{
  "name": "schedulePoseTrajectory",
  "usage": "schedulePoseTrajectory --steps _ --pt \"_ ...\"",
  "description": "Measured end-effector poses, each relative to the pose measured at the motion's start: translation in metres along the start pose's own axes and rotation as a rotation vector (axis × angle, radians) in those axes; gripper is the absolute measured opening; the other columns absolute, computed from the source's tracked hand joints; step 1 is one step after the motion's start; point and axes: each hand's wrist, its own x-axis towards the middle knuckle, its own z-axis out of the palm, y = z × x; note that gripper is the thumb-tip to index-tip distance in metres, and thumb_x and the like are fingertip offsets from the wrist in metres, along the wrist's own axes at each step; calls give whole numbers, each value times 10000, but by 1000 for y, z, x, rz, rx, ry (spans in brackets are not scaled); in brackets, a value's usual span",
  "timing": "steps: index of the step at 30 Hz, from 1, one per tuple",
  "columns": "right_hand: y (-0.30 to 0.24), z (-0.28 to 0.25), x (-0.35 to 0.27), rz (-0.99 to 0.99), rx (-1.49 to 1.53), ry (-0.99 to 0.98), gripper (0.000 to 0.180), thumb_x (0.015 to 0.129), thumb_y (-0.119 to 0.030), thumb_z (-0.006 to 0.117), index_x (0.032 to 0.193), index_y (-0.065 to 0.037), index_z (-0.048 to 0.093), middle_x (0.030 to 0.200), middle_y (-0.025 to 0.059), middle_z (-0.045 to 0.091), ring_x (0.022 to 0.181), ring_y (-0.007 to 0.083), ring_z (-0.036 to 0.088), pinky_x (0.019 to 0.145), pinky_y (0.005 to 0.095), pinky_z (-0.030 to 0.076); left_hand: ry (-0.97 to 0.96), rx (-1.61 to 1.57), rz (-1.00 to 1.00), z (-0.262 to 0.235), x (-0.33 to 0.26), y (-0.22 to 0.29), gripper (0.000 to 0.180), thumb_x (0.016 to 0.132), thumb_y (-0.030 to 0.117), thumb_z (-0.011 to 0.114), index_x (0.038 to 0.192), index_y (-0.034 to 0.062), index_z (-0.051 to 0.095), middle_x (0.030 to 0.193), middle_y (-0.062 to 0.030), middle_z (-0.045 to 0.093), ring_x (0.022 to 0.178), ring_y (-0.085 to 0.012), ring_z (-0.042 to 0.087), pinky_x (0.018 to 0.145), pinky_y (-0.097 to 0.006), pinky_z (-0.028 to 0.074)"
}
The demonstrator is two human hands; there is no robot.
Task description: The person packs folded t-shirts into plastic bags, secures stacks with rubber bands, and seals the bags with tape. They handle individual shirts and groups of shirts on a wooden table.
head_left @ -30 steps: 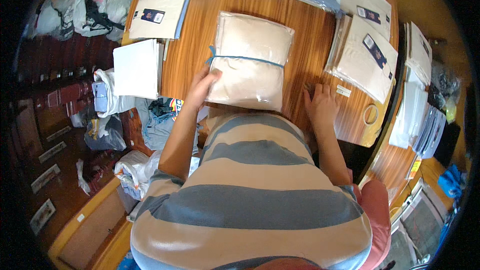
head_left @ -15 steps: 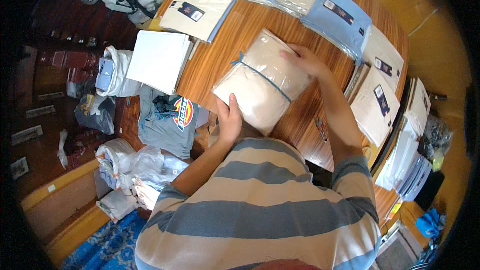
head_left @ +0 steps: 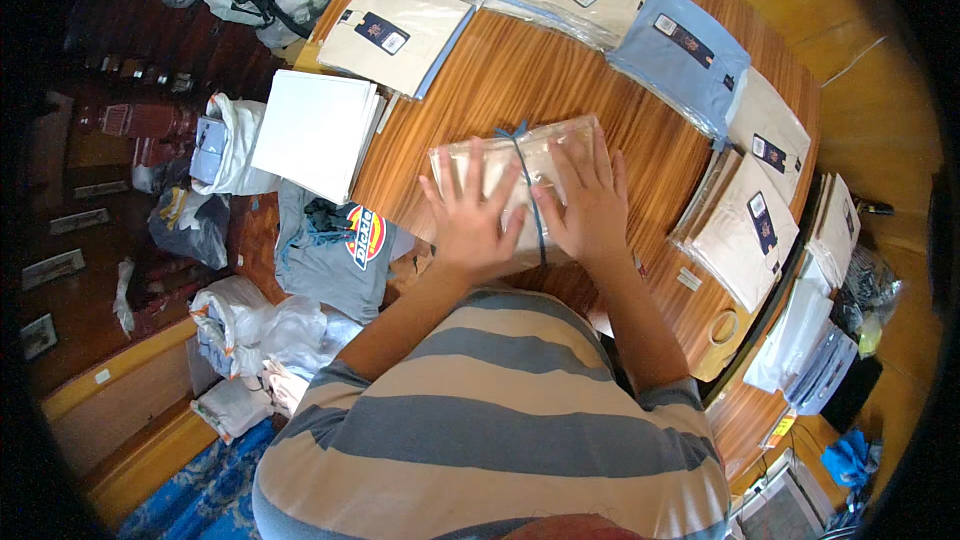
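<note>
A bundle of folded cream garments in clear plastic [head_left: 541,154] lies flat on the wooden table, close in front of me. A thin dark blue cord [head_left: 540,227] runs round its middle, with a knot at the far edge. My left hand [head_left: 472,225] is spread flat on the left half of the bundle. My right hand [head_left: 590,202] lies on the right half, fingers stretched and apart. Both palms rest on the plastic, and neither hand grips anything. Part of the bundle is hidden under my hands.
Packed cream garments with dark tags [head_left: 385,30] and a light blue one [head_left: 680,50] line the table's far and right edges. A stack of white sheets [head_left: 312,130] overhangs the left edge. A tape roll [head_left: 723,328] lies at right; a grey cloth bag [head_left: 318,252] is at left.
The tilted bundle has been turned and laid flat on the table. My left hand has let go of its near edge; both hands now press on its top.
</note>
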Motion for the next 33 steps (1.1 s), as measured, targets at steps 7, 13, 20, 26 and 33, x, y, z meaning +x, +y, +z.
schedulePoseTrajectory --steps 7,13,20,26,33 --pt "27 33 5 -31 186 -53 677 926 -517 660 1473 -124 589 1641 127 426 1531 452 312 1171 677 278 -61 -39 -6 22 -3 -5 709 865 460 696 1537 300 533 1696 -196 268 1498 -635 168 1090 -831 199" --pt "34 48 3 -29 220 -52 666 938 -527 647 1478 -142 585 1636 124 435 1531 455 310 1148 667 300 -54 -71 -22 36 -8 -10 736 876 499 668 1569 335 479 1700 -189 260 1494 -625 177 1081 -844 172" --pt "40 52 8 -73 234 -30 659 936 -502 666 1467 -121 588 1603 138 470 1522 473 316 1165 628 315 -77 -123 -65 38 1 -7 742 870 503 679 1563 337 473 1700 -174 242 1516 -598 149 1075 -854 173" --pt "48 50 15 -115 458 20 557 915 -317 722 1383 -27 633 1510 172 565 1469 468 415 1187 546 360 -60 -230 -137 26 2 -14 858 885 447 749 1597 159 368 1679 -264 191 1552 -522 130 1184 -746 169" --pt "91 25 -34 666 817 -149 631 987 -440 703 1323 89 635 1231 200 718 1133 308 679 1013 362 517 -363 -1320 -927 -2 -42 -58 831 966 490 725 1553 -2 400 1443 -192 584 1221 -335 642 1019 -476 518"
